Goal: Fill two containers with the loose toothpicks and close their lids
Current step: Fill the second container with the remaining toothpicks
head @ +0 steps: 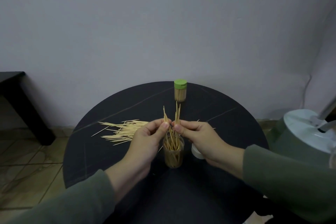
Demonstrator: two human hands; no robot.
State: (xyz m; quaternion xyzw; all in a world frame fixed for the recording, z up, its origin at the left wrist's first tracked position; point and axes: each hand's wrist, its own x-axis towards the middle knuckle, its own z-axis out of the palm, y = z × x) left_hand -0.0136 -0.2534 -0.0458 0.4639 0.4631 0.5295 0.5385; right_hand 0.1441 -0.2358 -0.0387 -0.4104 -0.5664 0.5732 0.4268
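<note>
— Pale wall behind you, tiled floor below, and a round black table (101,160) in front; a darker piece of furniture (16,94) stands off its left edge.

— What do you have on the table?

— Going left to right: a loose pile of toothpicks (121,130) toward the left edge. Near the front edge, at the centre, an open clear container (173,154) stands upright, partly filled, sticks leaning in it at angles. At the back edge, a second container (180,94) packed full, its green lid (180,84) on. Just right of the open one, a white lid (197,152), half hidden under your right hand.

— And your hands?

— Your left hand (147,142) pinches a small bundle of sticks (165,116) between thumb and fingers; your right hand (198,136) pinches another bundle (177,114). Both bundles point up, lower ends reaching into the open container's mouth. Thumbs nearly meet above it.

— Anything unclear?

— How many sticks each hand holds cannot be told. A pale round appliance (305,132) sits beyond the right edge, cut off by the frame.
</note>
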